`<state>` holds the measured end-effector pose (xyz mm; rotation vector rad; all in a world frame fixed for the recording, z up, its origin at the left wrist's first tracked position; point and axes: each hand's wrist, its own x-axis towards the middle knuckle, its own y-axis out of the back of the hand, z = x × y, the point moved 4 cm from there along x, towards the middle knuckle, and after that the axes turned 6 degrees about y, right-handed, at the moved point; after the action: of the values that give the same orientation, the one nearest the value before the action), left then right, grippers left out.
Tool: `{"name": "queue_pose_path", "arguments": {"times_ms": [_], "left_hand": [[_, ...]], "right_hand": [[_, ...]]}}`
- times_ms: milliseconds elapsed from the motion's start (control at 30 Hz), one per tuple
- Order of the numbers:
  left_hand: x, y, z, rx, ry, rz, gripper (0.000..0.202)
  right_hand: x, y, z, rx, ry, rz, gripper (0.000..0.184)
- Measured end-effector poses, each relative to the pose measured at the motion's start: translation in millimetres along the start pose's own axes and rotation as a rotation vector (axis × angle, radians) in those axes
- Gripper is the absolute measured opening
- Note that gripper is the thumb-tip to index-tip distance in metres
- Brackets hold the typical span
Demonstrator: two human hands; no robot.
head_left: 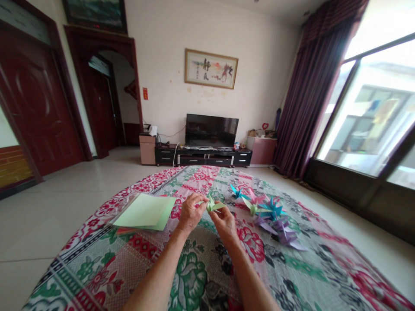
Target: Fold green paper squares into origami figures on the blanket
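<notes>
A small pale-green folded paper piece [214, 204] is held above the table between both hands. My left hand [191, 213] pinches its left end with fingers closed. My right hand [223, 221] grips it from below and the right, fingers closed on it. Just left of my left hand lies a stack of pale-green paper sheets [144, 211] with other colours underneath. To the right stand several finished paper cranes: a blue one [236, 191], a pink and green one [254, 203], a teal one [274, 209] and purple ones [282, 231].
The round table wears a floral patchwork cloth [201, 276]. Beyond it are a tiled floor, a low TV stand with a television [211, 130], dark wooden doors at the left, and a large window with purple curtains [308, 99] at the right.
</notes>
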<state>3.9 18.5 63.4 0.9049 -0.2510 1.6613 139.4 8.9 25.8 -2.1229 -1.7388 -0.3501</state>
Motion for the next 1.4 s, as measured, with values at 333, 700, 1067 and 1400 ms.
{"name": "queue_pose_path", "arguments": {"times_ms": [333, 700, 1067, 1400], "left_hand": [[-3, 2.4, 5, 0.109, -0.015, 0.079, 0.021], [-4, -1.9, 7, 0.216, -0.094, 0.132, 0.007], [-3, 2.5, 11, 0.155, -0.048, 0.119, 0.005], [0, 4.7, 13, 0.125, -0.081, 0.117, 0.009]], "right_hand": [[0, 1, -4, 0.028, 0.007, 0.019, 0.063], [0, -3, -3, 0.1, 0.029, -0.015, 0.053], [-1, -2, -4, 0.077, 0.019, 0.001, 0.058], [-1, -1, -2, 0.075, -0.061, -0.026, 0.062]]}}
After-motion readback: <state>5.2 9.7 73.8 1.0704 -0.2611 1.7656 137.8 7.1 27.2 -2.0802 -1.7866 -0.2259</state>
